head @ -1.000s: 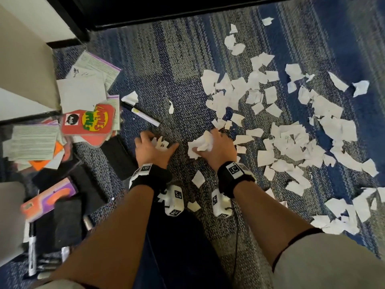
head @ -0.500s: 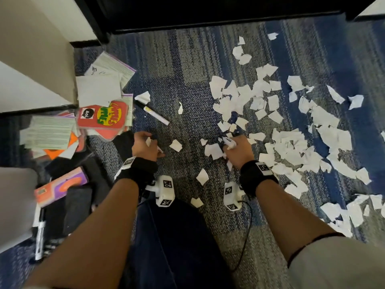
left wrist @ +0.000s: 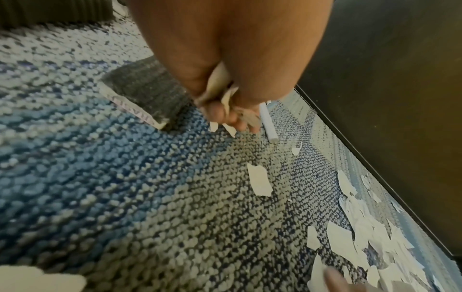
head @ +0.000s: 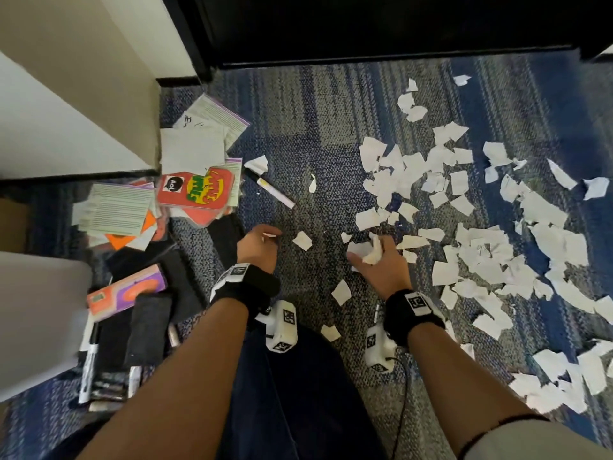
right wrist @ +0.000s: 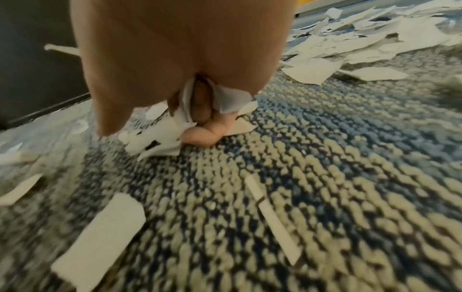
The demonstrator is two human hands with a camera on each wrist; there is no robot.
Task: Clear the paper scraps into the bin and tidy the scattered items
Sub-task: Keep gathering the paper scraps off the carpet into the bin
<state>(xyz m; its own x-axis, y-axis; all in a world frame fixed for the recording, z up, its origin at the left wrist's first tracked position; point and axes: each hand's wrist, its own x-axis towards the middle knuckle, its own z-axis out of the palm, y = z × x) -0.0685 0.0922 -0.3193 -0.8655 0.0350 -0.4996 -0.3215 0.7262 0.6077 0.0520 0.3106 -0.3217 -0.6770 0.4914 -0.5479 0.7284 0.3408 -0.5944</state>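
White torn paper scraps [head: 481,234] lie strewn over the blue-grey carpet, mostly at the right. My left hand [head: 258,244] is curled round a small bunch of scraps [left wrist: 222,94] just above the floor, next to a black pad [left wrist: 145,89]. A crumpled wad of scraps [head: 371,250] sits in the grip of my right hand [head: 381,260], whose fingertips [right wrist: 200,136] touch more scraps on the carpet. Single scraps [head: 302,240] lie between the two hands. No bin shows in any view.
A white marker [head: 272,187] lies on the carpet ahead of my left hand. Cards, printed sheets and an orange-red card box [head: 195,190] are piled at the left, with black pads and pens [head: 89,366] nearer me. A dark cabinet base [head: 381,34] runs along the far side.
Both hands have drawn apart slightly and lifted with their scraps. My right hand has gathered a bigger wad and turned more open toward the scraps. The head view has shifted a little.
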